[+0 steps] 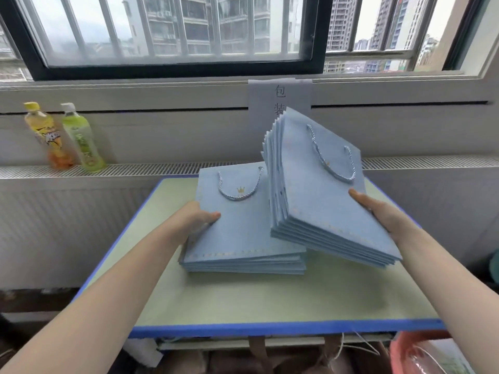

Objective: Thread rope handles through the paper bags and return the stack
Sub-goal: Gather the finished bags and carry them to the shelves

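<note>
Blue paper bags in a tilted stack (324,190) are lifting off the green table (270,300), gripped by my right hand (383,211), while my left hand (199,217) is gripping the flat stack (243,238), steadying it.

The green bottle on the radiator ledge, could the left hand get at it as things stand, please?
Probably not at once: the left hand is gripping the flat stack of paper bags. Once it lets go, nothing stands between it and the green bottle, though the bottle stands well back.
</note>
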A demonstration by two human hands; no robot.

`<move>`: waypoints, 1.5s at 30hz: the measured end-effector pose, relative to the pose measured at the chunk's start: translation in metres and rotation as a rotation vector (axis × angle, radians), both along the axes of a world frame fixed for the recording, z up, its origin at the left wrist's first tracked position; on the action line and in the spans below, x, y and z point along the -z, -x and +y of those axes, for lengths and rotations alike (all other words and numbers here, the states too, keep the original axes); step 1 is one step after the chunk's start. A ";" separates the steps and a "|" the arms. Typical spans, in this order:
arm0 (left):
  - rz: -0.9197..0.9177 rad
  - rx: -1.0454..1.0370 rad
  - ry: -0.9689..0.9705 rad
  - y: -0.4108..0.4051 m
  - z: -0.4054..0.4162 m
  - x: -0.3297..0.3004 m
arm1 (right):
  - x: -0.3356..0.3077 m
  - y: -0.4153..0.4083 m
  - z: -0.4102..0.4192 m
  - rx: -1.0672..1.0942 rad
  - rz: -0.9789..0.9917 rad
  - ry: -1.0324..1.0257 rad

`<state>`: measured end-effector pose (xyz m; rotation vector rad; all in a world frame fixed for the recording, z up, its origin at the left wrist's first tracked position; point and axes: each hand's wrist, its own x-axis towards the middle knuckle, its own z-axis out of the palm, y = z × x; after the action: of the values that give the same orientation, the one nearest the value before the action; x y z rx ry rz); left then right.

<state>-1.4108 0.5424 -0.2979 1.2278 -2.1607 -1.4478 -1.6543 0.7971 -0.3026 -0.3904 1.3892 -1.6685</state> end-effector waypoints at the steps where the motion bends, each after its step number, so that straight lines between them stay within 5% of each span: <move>1: 0.007 0.001 -0.032 0.000 -0.001 -0.001 | -0.001 -0.007 -0.008 -0.022 0.001 -0.020; 12: 0.088 -0.052 -0.522 -0.006 0.001 -0.012 | 0.006 -0.044 -0.045 -0.057 0.121 -0.098; 16: 0.236 0.028 -0.533 -0.005 0.015 -0.007 | 0.006 -0.048 -0.035 -0.048 0.105 -0.083; 22: 0.691 -0.080 -0.342 -0.004 0.014 0.003 | -0.010 -0.047 -0.024 0.125 0.283 0.228; 26: 1.005 -0.172 0.013 -0.012 0.002 -0.008 | -0.036 -0.038 -0.007 0.356 0.387 0.427; 32: 0.783 -0.239 0.289 -0.021 0.022 0.007 | -0.029 -0.054 0.002 0.648 0.663 0.323; 37: 0.563 -0.258 0.422 -0.009 0.025 0.010 | 0.002 -0.064 0.000 0.600 0.723 0.157; 45: 0.665 -0.396 0.464 0.007 0.043 -0.002 | -0.003 -0.070 -0.006 0.665 0.713 0.192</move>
<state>-1.4180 0.5856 -0.2963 0.7892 -1.5591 -0.9302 -1.5842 0.7907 -0.2996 -0.7413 2.0330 -2.3483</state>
